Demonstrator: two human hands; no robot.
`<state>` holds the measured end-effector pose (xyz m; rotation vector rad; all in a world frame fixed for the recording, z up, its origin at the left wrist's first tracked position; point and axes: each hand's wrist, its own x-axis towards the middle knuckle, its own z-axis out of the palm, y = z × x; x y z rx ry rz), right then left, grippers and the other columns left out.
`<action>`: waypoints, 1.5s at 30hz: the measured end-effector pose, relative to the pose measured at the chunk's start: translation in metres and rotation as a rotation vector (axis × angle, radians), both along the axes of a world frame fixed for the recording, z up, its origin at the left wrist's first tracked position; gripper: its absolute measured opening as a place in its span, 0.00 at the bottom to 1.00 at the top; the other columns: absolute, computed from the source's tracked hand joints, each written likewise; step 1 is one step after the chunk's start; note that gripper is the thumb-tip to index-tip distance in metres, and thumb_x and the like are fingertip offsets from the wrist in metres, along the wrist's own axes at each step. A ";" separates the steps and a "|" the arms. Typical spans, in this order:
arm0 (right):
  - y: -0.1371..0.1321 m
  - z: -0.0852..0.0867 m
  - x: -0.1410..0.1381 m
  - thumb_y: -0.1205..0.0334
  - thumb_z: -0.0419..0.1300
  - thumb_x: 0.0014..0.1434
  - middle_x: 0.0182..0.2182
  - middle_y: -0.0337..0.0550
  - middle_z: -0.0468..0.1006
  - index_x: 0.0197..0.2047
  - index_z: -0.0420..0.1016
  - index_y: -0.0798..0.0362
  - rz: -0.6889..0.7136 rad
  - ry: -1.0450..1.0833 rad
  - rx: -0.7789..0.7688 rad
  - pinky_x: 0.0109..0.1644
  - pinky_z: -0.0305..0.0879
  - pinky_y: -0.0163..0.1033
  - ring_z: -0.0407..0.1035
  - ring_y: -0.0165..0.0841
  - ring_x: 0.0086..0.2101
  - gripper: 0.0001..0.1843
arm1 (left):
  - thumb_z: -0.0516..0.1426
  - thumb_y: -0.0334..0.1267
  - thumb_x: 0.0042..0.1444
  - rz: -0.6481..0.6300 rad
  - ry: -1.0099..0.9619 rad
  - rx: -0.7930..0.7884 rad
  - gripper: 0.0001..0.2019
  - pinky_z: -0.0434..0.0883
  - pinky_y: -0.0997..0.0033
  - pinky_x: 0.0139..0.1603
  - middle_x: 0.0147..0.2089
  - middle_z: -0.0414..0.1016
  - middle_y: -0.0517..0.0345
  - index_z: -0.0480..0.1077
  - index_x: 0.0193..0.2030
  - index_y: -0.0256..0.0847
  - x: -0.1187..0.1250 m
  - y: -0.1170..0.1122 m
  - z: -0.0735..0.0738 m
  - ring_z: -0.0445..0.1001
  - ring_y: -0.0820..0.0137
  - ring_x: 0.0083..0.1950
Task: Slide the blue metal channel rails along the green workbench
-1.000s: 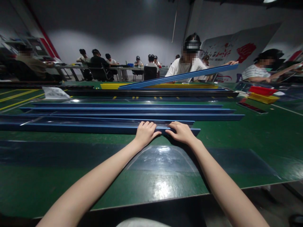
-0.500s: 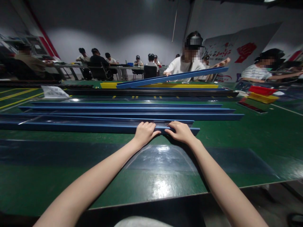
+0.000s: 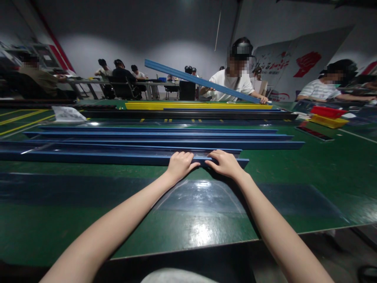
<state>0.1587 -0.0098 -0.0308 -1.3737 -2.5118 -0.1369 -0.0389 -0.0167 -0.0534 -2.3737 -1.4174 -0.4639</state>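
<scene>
A long blue channel strip [image 3: 103, 157] lies across the green table [image 3: 309, 169] in front of me. My left hand [image 3: 180, 164] grips its near edge, fingers curled over the top. My right hand [image 3: 225, 163] grips the same strip a little to the right, near its right end, fingers bent over the edge. Behind it lie several more blue strips [image 3: 165, 135] side by side.
A person across the table holds another blue strip [image 3: 203, 81] tilted up at its left end. Yellow strips [image 3: 197, 105] and a black strip [image 3: 188, 115] lie further back. Red and yellow trays [image 3: 326, 116] sit at the right. Other people sit at far tables.
My hands have stayed on the strip. The person opposite has swung their blue strip from low at the left to raised at the left.
</scene>
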 end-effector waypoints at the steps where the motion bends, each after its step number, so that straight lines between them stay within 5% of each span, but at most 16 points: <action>1: 0.000 0.000 0.000 0.51 0.48 0.59 0.42 0.46 0.74 0.42 0.72 0.53 0.003 0.004 0.002 0.40 0.57 0.34 0.66 0.33 0.43 0.18 | 0.45 0.54 0.58 -0.003 0.002 0.010 0.21 0.56 0.68 0.35 0.35 0.74 0.51 0.67 0.36 0.37 0.000 0.000 0.000 0.69 0.65 0.38; 13: 0.001 -0.002 0.001 0.51 0.48 0.59 0.42 0.46 0.74 0.41 0.72 0.53 0.031 0.039 0.036 0.42 0.59 0.35 0.65 0.34 0.43 0.18 | 0.49 0.54 0.55 -0.021 -0.010 0.123 0.20 0.56 0.68 0.32 0.30 0.73 0.53 0.67 0.32 0.37 0.000 0.004 -0.005 0.70 0.65 0.34; 45: 0.003 -0.004 0.000 0.54 0.52 0.56 0.32 0.44 0.73 0.33 0.67 0.53 -0.032 0.059 -0.010 0.31 0.51 0.33 0.65 0.32 0.32 0.11 | 0.49 0.56 0.53 0.027 -0.038 0.120 0.22 0.57 0.69 0.33 0.28 0.72 0.53 0.66 0.36 0.36 0.001 0.002 -0.003 0.71 0.65 0.33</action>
